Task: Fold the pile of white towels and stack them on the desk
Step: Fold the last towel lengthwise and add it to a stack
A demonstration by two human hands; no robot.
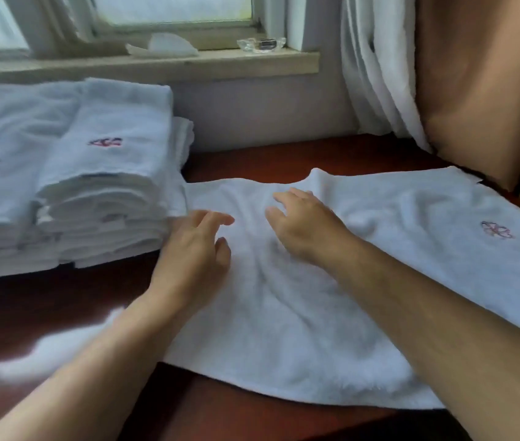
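Because it likely needs smoothing before the fold, the white towel lies spread on the desk. The left hand and right hand rest on it, fingers loose, grasping nothing. Farther back, the stack of folded towels sits close at left.

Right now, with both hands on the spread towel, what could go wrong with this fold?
Wrinkles run through the spread towel under the left hand and right hand; folding now may trap them. The left hand lies close beside the stack of folded towels, so a leftward sweep could nudge it askew.
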